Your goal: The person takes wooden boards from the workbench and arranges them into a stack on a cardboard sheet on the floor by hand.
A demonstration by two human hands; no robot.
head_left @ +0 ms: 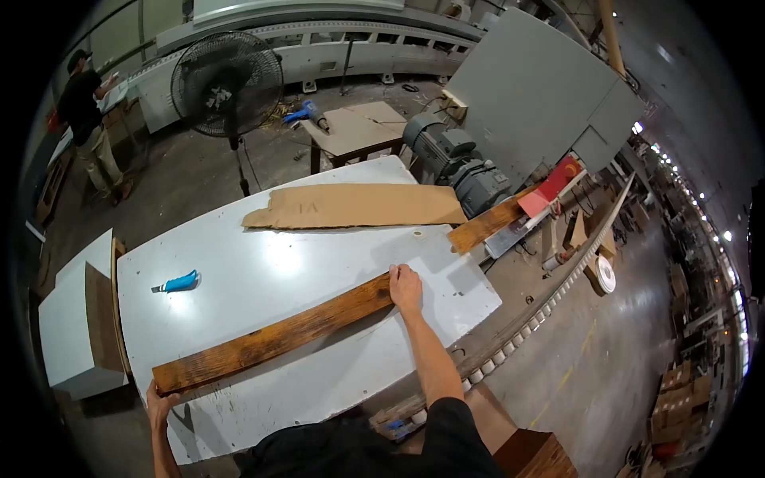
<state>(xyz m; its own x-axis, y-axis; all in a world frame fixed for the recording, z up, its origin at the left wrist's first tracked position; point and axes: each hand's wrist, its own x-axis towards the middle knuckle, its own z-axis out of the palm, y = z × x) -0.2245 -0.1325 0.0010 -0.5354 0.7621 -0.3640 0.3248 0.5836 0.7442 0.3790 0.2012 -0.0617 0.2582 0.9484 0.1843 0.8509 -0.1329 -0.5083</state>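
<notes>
A long brown wooden board (pixel 275 334) lies across the white table (pixel 231 263), its right end farther from me than its left. My left hand (pixel 161 405) grips the board's left end, partly hidden beneath it. At the opposite end, my right hand (pixel 406 288) is closed round the edge. Beyond the board, a blue-handled knife (pixel 177 282) lies on the left part of the table. A strip of brown cardboard (pixel 358 205) rests along the far side.
A black fan (pixel 227 86) stands past the table, beside a small table (pixel 356 129). Grey motors (pixel 456 159) and another wooden board (pixel 496 221) are at the right. A person (pixel 89 119) stands far left. A conveyor rail (pixel 550 296) runs along the right.
</notes>
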